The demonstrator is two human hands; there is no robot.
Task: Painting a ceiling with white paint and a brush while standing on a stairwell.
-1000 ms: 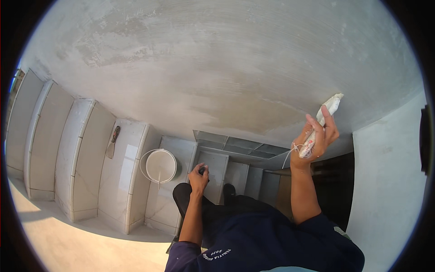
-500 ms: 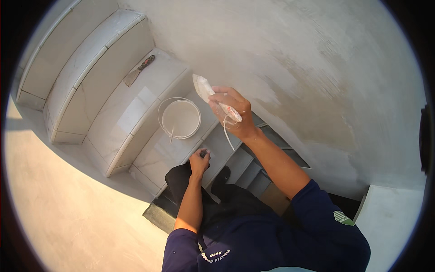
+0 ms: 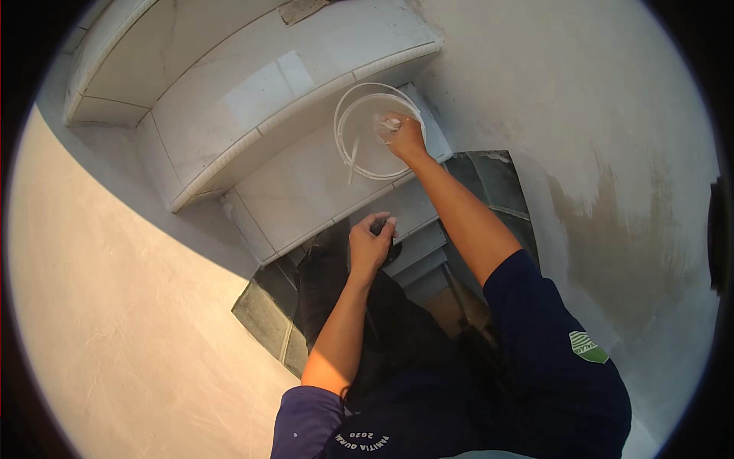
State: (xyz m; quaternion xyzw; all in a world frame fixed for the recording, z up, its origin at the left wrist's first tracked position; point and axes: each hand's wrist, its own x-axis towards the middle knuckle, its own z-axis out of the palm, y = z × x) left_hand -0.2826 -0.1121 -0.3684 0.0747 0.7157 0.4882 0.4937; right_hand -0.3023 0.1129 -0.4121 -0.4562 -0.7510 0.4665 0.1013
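one right hand (image 3: 403,136) over round white bucket (image 3: 372,130)

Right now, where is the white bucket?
In the head view, the white bucket sits on a pale stair step, upper middle, under the right hand.

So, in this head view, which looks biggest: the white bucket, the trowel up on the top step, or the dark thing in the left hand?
1. White bucket, clearly largest.
2. Trowel, partly cut off, so unsure.
3. Dark thing, mostly hidden in the left hand.
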